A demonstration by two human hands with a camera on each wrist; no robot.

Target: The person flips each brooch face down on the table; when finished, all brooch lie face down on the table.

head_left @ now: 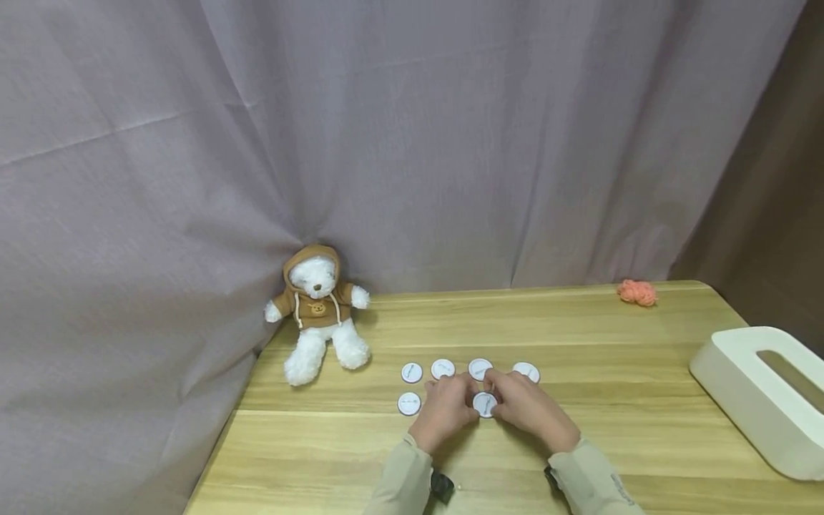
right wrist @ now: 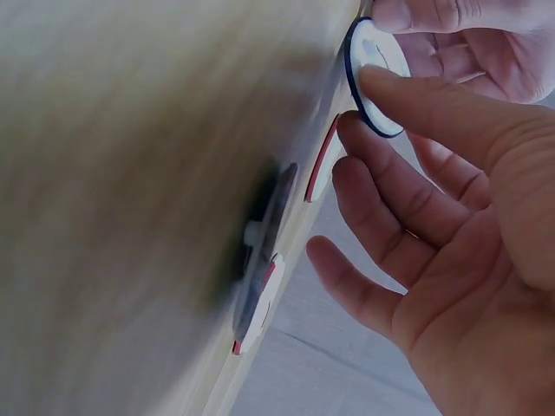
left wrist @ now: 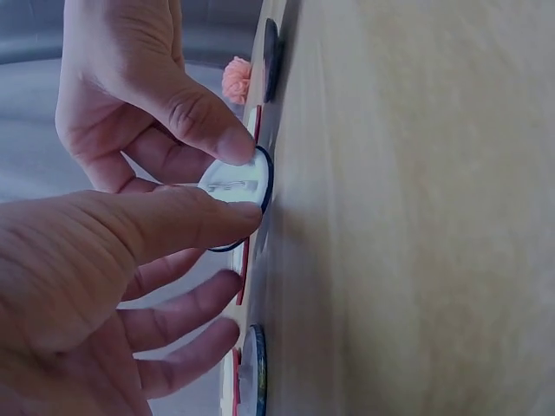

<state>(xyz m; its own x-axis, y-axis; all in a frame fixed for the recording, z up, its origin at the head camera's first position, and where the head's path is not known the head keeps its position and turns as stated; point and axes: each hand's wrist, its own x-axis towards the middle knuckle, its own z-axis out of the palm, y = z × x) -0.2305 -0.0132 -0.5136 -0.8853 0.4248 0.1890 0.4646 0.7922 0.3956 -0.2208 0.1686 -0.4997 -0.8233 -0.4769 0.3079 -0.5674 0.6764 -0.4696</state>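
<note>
A round white pin badge [head_left: 485,405] with a dark rim is held between both hands, its back with the metal pin facing up. My left hand [head_left: 445,406] pinches its left edge, and the left thumb [left wrist: 199,217] lies over the badge in the left wrist view. From the other side my right hand [head_left: 529,406] pinches it too, the right thumb [right wrist: 416,95] pressing on the white back. Behind the hands lie more badges, pin side up: a badge [head_left: 443,369], another badge [head_left: 480,368] and a badge [head_left: 526,371] partly behind the right hand.
Two badges, the far badge [head_left: 412,373] and near badge [head_left: 408,404], lie left of the hands. A white teddy bear [head_left: 317,315] in a brown hoodie sits at the back left. Coral yarn [head_left: 637,292] lies back right; a white box [head_left: 740,400] with a slot stands right.
</note>
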